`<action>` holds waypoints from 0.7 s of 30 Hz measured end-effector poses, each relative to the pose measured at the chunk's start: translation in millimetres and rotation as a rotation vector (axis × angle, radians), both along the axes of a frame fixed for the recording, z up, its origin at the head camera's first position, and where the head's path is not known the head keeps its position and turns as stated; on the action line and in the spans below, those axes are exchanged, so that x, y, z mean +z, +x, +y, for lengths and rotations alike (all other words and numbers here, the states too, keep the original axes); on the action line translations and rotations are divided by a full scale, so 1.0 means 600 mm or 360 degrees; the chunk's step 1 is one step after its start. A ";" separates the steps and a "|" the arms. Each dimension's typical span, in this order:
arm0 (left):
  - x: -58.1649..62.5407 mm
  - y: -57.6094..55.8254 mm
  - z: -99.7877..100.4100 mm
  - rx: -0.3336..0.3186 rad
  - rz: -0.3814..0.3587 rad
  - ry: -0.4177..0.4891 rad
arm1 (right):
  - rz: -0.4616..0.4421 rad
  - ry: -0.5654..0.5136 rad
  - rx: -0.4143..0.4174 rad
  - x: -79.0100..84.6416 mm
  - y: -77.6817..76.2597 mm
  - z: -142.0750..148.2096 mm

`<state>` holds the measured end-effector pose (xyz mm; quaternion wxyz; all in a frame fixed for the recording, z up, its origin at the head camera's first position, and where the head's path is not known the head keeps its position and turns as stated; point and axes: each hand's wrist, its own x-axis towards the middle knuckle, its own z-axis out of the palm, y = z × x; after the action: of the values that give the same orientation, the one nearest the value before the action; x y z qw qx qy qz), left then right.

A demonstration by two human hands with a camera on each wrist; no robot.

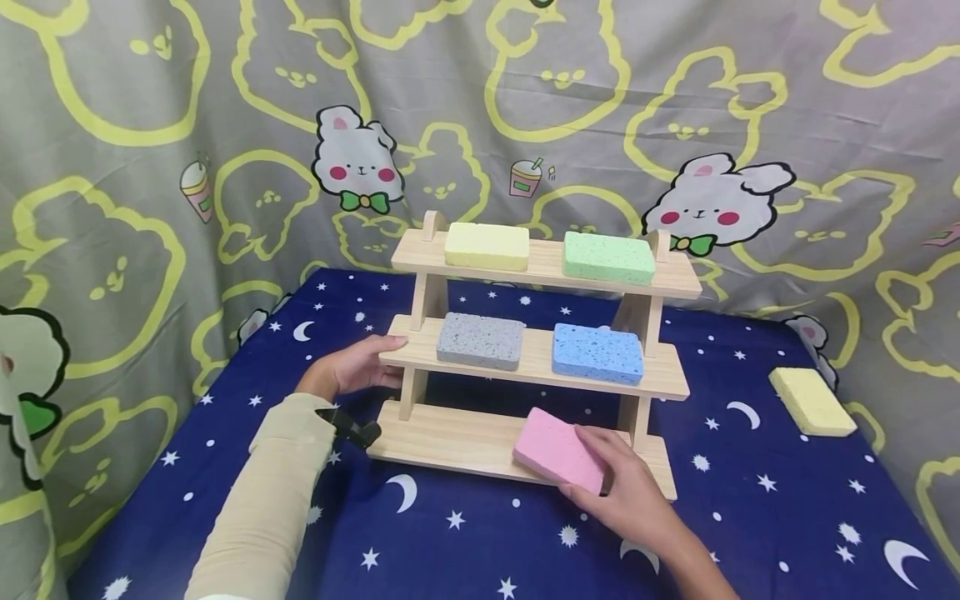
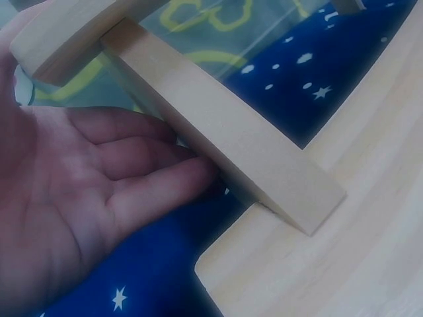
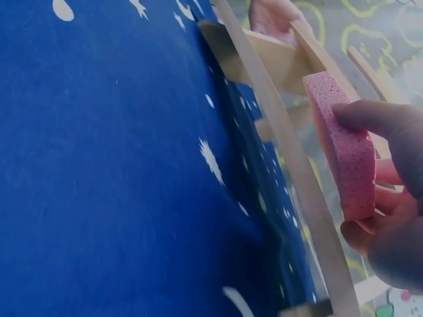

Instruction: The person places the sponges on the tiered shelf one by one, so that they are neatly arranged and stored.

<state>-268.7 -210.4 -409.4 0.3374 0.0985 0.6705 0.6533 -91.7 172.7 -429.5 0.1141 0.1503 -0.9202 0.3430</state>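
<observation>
A three-tier wooden display rack (image 1: 465,433) stands on the cloth. My left hand (image 1: 357,365) holds its left end at the middle board, thumb on top. In the left wrist view that hand's fingers (image 2: 152,191) lie against the upright below the board. A pink sponge (image 1: 558,450), tilted, is pinched by my right hand (image 1: 626,483) over the bottom board's right half. The right wrist view shows the thumb on one face of the sponge and fingers on the other. Grey (image 1: 480,342) and blue (image 1: 597,354) sponges sit on the middle board.
On the top board lie a yellow sponge (image 1: 487,247) and a green sponge (image 1: 608,257). Another yellow sponge (image 1: 812,402) lies on the dark blue starry cloth (image 1: 450,558) at the right. A cartoon-print curtain (image 1: 465,108) hangs behind and at the sides.
</observation>
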 end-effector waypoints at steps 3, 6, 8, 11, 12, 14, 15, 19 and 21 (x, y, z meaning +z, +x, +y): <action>0.000 0.000 -0.001 0.0002 -0.0003 -0.0004 | -0.0064 0.0008 0.0055 0.000 -0.008 -0.016; 0.000 0.000 -0.002 0.0003 -0.0006 -0.0009 | -0.0094 0.0011 0.0112 -0.002 -0.016 -0.031; 0.000 0.000 -0.002 0.0001 -0.0006 -0.0008 | -0.0108 0.0008 0.0149 -0.003 -0.022 -0.041; 0.001 0.000 -0.002 -0.0003 -0.0008 0.0004 | -0.0117 0.0005 0.0198 -0.007 -0.031 -0.054; 0.001 0.001 -0.001 -0.0003 -0.0008 0.0007 | -0.0124 0.0000 0.0216 -0.008 -0.034 -0.058; 0.002 0.001 0.000 0.0000 -0.0008 0.0010 | -0.0132 -0.0001 0.0247 -0.009 -0.041 -0.067; 0.003 0.002 0.000 0.0002 -0.0007 0.0008 | -0.0125 0.0002 0.0265 -0.009 -0.044 -0.071; 0.003 0.002 0.001 0.0008 -0.0004 0.0002 | -0.0082 0.0003 0.0342 -0.012 -0.057 -0.089; 0.004 0.002 0.001 0.0015 -0.0006 -0.0002 | -0.0073 0.0006 0.0372 -0.013 -0.062 -0.097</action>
<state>-267.7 -209.7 -407.2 0.3358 0.0939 0.6706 0.6548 -129.2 114.5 -437.6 0.0519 0.2488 -0.8994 0.3557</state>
